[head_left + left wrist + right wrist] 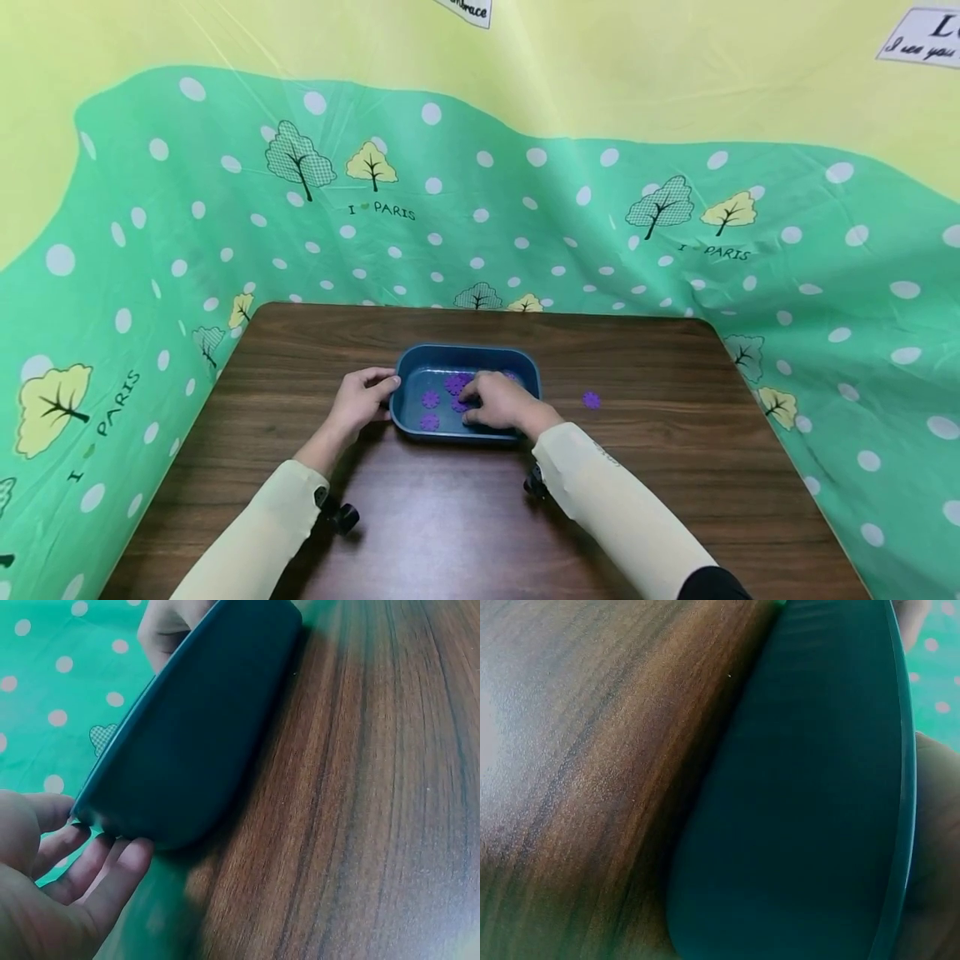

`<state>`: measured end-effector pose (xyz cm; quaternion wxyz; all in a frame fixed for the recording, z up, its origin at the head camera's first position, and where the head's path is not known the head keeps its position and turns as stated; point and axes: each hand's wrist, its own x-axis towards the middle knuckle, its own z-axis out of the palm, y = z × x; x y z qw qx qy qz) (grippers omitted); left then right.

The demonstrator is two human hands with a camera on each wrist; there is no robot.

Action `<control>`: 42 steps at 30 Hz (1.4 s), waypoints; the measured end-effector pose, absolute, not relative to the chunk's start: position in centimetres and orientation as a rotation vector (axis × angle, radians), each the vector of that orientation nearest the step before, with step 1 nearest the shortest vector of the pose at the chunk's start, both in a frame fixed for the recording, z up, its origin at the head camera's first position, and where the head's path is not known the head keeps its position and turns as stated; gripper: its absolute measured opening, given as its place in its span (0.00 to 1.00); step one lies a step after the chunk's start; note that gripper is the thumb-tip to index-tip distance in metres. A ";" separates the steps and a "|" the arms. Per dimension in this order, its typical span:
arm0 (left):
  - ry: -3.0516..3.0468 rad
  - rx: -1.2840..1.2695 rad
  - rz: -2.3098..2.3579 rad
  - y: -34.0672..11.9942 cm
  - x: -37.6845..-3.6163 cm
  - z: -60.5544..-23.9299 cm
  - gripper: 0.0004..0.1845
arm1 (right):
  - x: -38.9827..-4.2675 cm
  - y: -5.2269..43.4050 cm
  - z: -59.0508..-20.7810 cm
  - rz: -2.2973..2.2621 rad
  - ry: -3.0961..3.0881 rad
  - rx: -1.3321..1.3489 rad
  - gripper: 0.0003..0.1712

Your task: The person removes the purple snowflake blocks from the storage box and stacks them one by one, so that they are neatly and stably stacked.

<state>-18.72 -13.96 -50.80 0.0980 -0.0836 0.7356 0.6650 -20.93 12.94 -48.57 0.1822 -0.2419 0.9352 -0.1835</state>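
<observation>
Table: dark brown wood grain with lengthwise streaks, rounded far corners, a pale sheen of reflected light on the near half.
Backdrop: hanging cloth behind and at both sides of the table, green below with whitish dots, yellow above along a wavy border, shallow folds; printed with yellow and checked trees and the words "I PARIS".
White printed panels: two, cut off at the upper edge of the head view, black lettering, one reading in part "I see you".
Tray: blue, rounded rectangle, raised walls, standing on the table towards its far side, near the middle.
Purple pieces: several, small, flower-shaped, lying on the tray floor, some beside or under the right hand.
Single purple piece: same form, on the bare wood, apart from the tray at its right.
Left hand: holding the tray's left end, thumb at the rim, fingers against the outer wall.
Right hand: inside the tray, fingers bent down among the pieces; cannot tell whether one is pinched.
Sleeves: cream, both forearms, black devices at the wrists
</observation>
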 end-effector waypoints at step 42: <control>2.200 -0.251 1.950 -14.0 -18.7 -51.1 0.20 | -21.2 13.0 -49.2 -0.442 2.768 -0.713 0.19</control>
